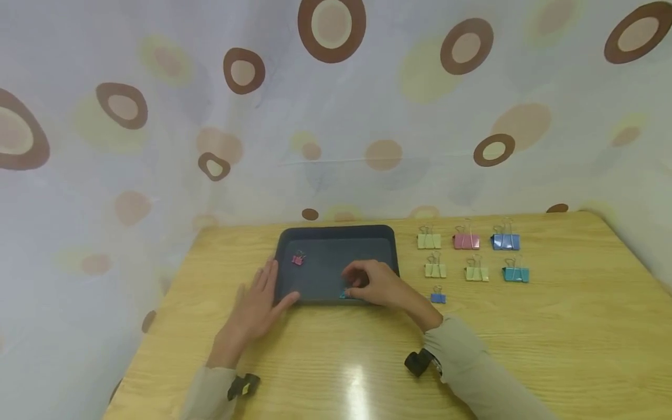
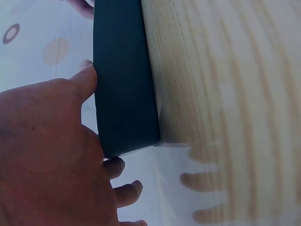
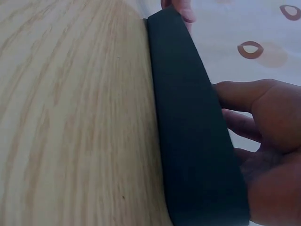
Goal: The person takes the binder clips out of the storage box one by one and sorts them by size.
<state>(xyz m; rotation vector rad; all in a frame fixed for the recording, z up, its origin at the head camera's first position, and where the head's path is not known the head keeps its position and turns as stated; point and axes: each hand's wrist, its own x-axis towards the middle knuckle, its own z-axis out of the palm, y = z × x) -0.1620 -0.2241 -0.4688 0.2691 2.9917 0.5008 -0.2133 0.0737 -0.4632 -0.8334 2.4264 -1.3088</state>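
Observation:
A dark rectangular tray (image 1: 336, 232) lies on the table, with my left hand (image 1: 254, 312) at its left front corner. The left fingers stretch along the side wall and the thumb rests on the front rim, as the left wrist view also shows. My right hand (image 1: 375, 284) reaches into the tray near its front wall, fingers curled, and pinches a small teal binder clip (image 1: 343, 294), mostly covered by the thumb. In the right wrist view the tray wall hides the fingertips. A small pink binder clip (image 1: 298, 258) lies at the tray's left side.
Right of the tray stand several binder clips in rows: a pale yellow clip (image 1: 429, 241), a pink clip (image 1: 466, 241) and a blue clip (image 1: 506, 241) at the back, a teal clip (image 1: 516, 274) and more yellow ones ahead, and a small blue clip (image 1: 438, 298). A patterned curtain (image 1: 346, 116) hangs behind.

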